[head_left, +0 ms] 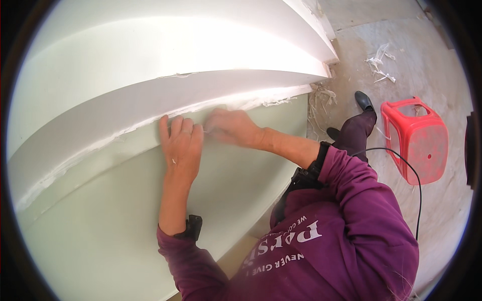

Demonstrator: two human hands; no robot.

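Note:
A broad pale green sheet [241, 170], seemingly cloth, spreads in front of me, with a fold running along its far side. My left hand [182, 143] rests on that folded strip, fingers stretched forward and slightly apart. Close to its right, my right hand [233, 128] is closed in a pinch at the strip. Motion blurs its fingers, and what they hold is hidden; a thin whitish wisp shows between the hands. Beyond them runs a ragged white edge [201, 104], with loose threads [280, 101] at its right end.
A curved white structure [165, 50] rises beyond the strip. On the floor at the right stand a red plastic stool [427, 145] and, farther off, white scraps [380, 62]. Threads hang near the sheet's right corner. A black cable [419, 190] runs past my right arm.

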